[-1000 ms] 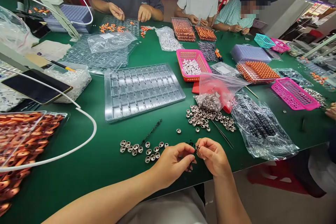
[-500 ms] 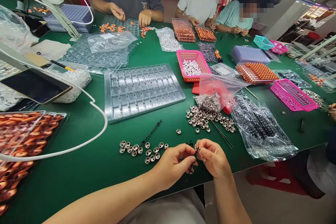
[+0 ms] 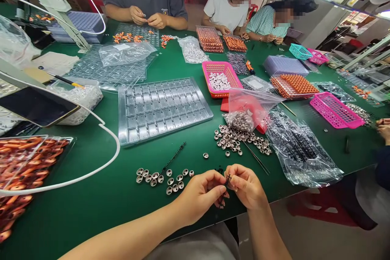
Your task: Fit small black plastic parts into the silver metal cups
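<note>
My left hand (image 3: 201,195) is closed around a thin black plastic strip (image 3: 228,180) with small side stubs, its lower end showing below the fingers. Meeting it at the strip's upper end, my right hand (image 3: 248,189) pinches there with thumb and forefinger; the fingertips hide what exactly lies between them. Left of my hands is a loose group of small silver metal cups (image 3: 175,187), with a similar black strip (image 3: 173,157) lying behind them. A few tiny black bits (image 3: 218,169) lie just beyond my fingers.
Further off is a pile of metal cups (image 3: 225,136) by a zip bag (image 3: 243,118), with tweezers (image 3: 257,158) beside it. A clear plastic tray (image 3: 164,109), pink basket (image 3: 221,79) and bag of black strips (image 3: 301,150) surround this. A white cable (image 3: 117,146) loops at left. Co-workers sit opposite.
My view has shifted slightly. Both my hands stay together at the black strip, with little finger movement. Across the table, a co-worker's hands have come up and closer together.
</note>
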The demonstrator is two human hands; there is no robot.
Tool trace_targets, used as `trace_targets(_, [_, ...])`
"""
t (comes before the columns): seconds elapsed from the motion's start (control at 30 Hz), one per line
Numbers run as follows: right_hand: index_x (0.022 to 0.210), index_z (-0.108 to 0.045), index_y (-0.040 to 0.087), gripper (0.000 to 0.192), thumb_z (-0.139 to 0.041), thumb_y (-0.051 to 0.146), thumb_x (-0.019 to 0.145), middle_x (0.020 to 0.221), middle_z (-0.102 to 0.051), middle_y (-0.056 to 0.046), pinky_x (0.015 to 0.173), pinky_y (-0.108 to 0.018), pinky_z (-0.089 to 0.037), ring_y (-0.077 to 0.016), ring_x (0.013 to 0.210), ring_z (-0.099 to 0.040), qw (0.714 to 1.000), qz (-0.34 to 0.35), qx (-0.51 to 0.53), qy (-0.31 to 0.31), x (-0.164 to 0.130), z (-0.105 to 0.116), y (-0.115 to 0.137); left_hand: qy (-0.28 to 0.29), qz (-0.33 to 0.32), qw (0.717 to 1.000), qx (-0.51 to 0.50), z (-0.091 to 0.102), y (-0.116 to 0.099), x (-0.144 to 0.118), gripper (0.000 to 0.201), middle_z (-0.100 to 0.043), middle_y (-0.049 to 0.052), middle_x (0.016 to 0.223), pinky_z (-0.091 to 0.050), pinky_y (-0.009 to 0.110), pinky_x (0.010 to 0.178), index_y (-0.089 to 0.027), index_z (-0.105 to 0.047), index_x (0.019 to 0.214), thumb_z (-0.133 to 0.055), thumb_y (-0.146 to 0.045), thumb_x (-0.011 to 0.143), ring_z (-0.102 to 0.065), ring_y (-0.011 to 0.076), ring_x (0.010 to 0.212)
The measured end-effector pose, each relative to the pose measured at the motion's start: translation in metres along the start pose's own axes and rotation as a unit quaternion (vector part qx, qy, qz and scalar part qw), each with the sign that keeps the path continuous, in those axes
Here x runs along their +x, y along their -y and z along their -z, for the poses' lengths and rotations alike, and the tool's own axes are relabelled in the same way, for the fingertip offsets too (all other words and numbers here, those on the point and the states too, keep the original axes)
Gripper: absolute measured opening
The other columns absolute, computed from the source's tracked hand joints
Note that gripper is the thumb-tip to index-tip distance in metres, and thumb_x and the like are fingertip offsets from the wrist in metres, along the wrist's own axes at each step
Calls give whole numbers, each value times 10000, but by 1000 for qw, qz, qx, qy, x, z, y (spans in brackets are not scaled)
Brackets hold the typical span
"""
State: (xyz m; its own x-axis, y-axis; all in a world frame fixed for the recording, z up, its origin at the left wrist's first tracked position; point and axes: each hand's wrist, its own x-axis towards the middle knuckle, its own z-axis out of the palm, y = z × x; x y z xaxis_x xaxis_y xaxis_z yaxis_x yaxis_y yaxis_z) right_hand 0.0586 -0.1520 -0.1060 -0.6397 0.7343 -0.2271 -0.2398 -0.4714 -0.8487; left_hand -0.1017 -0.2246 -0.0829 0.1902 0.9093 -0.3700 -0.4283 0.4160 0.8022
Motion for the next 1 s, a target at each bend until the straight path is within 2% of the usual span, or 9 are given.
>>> trace_targets(0.43, [749, -627, 169, 233, -751, 366, 754, 697, -486, -5, 525, -255, -260, -117, 579, -376, 999, 28, -21, 4, 0, -3, 2, 41, 32, 997, -48, 5, -1, 3, 359, -681, 24, 701, -484, 238, 539, -147, -546, 864, -758, -403, 727, -639, 122, 551])
trace_targets(0.67, [741, -628, 180, 226, -733, 377, 775, 701, -493, -9, 551, -266, -291, -133, 604, -396, 996, 49, -68, -9, 0, -2, 1, 55, 52, 995, -72, 6, -1, 3, 371, -687, 32, 690, -501, 241, 526, -148, -543, 869, -775, -389, 710, -651, 134, 538])
trace_targets(0.87, [785, -620, 201, 163, -679, 346, 829, 734, -491, -11, 583, -270, -331, -153, 665, -433, 982, 119, -144, -34, -4, -2, -4, 64, 70, 991, -92, 10, 4, 5, 378, -691, 44, 699, -509, 240, 521, -149, -522, 866, -777, -383, 713, -663, 144, 547])
trace_targets(1.0, [781, -590, 204, 136, -636, 302, 864, 728, -484, -10, 597, -276, -355, -157, 671, -450, 963, 160, -206, -64, -5, -8, -3, 47, 74, 990, -107, 10, 3, 6, 357, -684, 39, 690, -498, 226, 503, -150, -522, 866, -772, -355, 716, -651, 136, 532])
